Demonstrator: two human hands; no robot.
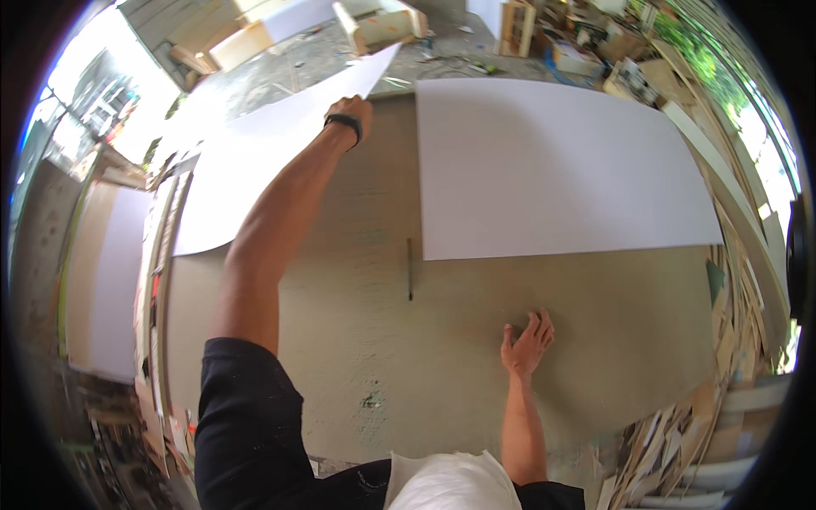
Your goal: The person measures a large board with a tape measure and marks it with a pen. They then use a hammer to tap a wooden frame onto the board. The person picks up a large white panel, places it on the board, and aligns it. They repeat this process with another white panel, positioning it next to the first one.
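Observation:
My left arm stretches far across a wide brownish work board [459,357]. At its end my left hand [350,110], with a dark band at the wrist, is closed on the edge of a white sheet [246,170], whose far corner rises up beyond the hand. A second white sheet [561,170] lies flat on the far right part of the board. Below that sheet my right hand [529,344] is open over the bare board, its fingers apart and slightly bent. A thin dark stick-like tool [410,270] lies between the two sheets, nearer the right one.
Long wood strips and offcuts [731,340] crowd the right side. Panels [106,272] lean at the left. On the floor beyond the board are a wooden box-like frame [382,30] and scattered scraps. White cloth [455,484] shows at the lower edge.

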